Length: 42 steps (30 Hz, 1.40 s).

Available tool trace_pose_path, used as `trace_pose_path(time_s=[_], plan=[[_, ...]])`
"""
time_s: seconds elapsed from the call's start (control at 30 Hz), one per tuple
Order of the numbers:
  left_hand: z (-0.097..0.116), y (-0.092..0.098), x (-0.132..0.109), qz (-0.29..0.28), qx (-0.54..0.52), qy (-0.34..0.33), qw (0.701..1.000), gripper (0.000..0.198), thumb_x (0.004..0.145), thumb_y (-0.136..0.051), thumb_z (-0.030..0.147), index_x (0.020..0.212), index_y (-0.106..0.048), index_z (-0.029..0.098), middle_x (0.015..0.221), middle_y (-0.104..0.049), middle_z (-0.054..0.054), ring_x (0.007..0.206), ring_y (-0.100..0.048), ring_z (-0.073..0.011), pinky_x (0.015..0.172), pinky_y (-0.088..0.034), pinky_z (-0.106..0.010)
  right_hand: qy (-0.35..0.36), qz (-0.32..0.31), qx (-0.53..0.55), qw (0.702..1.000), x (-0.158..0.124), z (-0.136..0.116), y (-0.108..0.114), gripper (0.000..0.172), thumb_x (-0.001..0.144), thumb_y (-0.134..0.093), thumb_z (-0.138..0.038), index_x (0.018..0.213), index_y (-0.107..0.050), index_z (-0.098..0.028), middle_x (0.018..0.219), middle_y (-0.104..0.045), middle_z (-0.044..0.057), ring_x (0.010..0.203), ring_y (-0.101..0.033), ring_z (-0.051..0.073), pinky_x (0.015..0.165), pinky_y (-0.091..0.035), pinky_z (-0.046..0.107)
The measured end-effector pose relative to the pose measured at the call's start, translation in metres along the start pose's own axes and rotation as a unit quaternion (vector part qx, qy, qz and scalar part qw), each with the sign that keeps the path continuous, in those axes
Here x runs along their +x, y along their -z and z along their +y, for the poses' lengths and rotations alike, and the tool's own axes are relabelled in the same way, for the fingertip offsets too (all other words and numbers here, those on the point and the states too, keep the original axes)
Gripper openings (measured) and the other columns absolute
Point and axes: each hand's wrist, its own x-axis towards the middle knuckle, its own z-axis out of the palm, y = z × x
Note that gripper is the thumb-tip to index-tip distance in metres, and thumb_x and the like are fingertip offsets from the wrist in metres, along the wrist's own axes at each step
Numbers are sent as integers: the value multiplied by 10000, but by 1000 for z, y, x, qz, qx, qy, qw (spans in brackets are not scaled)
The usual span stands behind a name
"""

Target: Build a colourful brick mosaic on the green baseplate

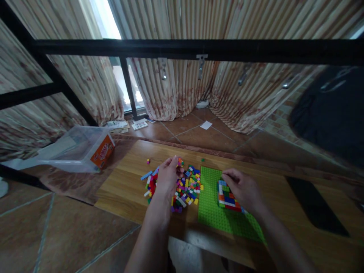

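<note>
A pile of small coloured bricks (186, 185) lies on a low wooden table (125, 185). My left hand (167, 176) rests over the pile's left part, fingers bent and pinching at bricks near the far edge; what it holds is too small to make out. To the right lies a green baseplate (212, 212) with a block of stacked coloured bricks (227, 197) built on it. My right hand (243, 187) lies against that block, fingers curled onto its far top edge.
A clear plastic box (76, 149) with an orange label lies tipped on the floor at the left. A black metal frame (182, 49) crosses overhead. Curtains hang behind, with papers (139, 124) on the tiled floor. A dark flat object (314, 204) lies on the table's right.
</note>
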Motion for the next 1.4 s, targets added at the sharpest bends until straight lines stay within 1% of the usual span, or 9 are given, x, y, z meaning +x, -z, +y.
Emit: trace_pose_path(time_s=[0.2, 0.33, 0.43, 0.6, 0.83, 0.97, 1.13, 1.27, 1.4], plan=[[21, 21, 2, 25, -55, -66, 996, 314, 590, -775, 337, 694, -558, 135, 538, -484, 70, 442, -391, -21, 416, -256, -144, 64, -62, -215, 973, 74, -28, -36, 260, 837, -576, -262, 1052, -679, -160, 1032, -712, 130, 948, -654, 243, 837, -459, 341], [34, 37, 2, 42, -48, -107, 992, 277, 653, -728, 337, 655, -525, 149, 513, -457, 72, 421, -330, -20, 406, -214, -159, 70, -73, -240, 965, 94, -30, -61, 205, 815, -578, -183, 964, -712, -144, 1016, -701, 137, 989, -637, 244, 878, -438, 331], [39, 46, 1, 49, -38, -126, 990, 255, 679, -708, 331, 664, -526, 153, 501, -449, 74, 411, -325, -23, 402, -205, -168, 72, -79, -247, 963, 98, -30, -69, 206, 823, -519, -131, 855, -722, -151, 956, -709, 123, 940, -642, 235, 855, -436, 327], [42, 50, -1, 55, -33, -130, 989, 273, 657, -732, 341, 670, -538, 149, 526, -455, 79, 389, -319, -14, 386, -183, -179, 72, -84, -240, 965, 90, -42, -63, 209, 815, -510, -129, 784, -710, -184, 861, -727, 80, 841, -652, 209, 779, -442, 303], [36, 47, -4, 35, 38, -91, 994, 250, 696, -703, 358, 675, -556, 157, 507, -489, 72, 387, -372, -37, 385, -230, -177, 105, -110, -148, 977, 29, -72, -68, 176, 853, -510, -187, 849, -681, -227, 924, -722, 29, 863, -647, 175, 770, -446, 270], [25, 46, 0, 30, 135, -100, 985, 198, 745, -655, 318, 664, -573, 158, 511, -500, 64, 405, -426, -57, 412, -302, -181, 88, -104, -152, 979, 13, -75, -78, 184, 841, -527, -172, 934, -677, -225, 988, -697, 54, 910, -633, 193, 818, -440, 293], [12, 52, 10, -10, 282, -121, 952, 132, 776, -607, 285, 746, -633, 159, 563, -567, 28, 444, -503, -100, 444, -341, -201, 71, -105, -195, 973, 20, -77, -86, 276, 843, -532, -194, 1090, -654, -198, 1093, -648, 99, 1025, -603, 233, 885, -425, 317], [11, 53, 10, -51, 443, -141, 884, 129, 789, -546, 193, 765, -669, 165, 556, -596, -2, 534, -563, -147, 520, -369, -228, 56, -112, -209, 970, 22, -81, -92, 284, 829, -528, -162, 1075, -657, -219, 1085, -627, 88, 1025, -595, 228, 878, -420, 308], [13, 48, 6, -73, 545, -138, 824, 163, 786, -524, 134, 766, -682, 170, 602, -635, -18, 573, -566, -155, 574, -373, -242, 57, -93, -200, 974, 19, -81, -96, 182, 833, -562, -198, 984, -660, -226, 1034, -628, 67, 999, -587, 208, 863, -423, 289]])
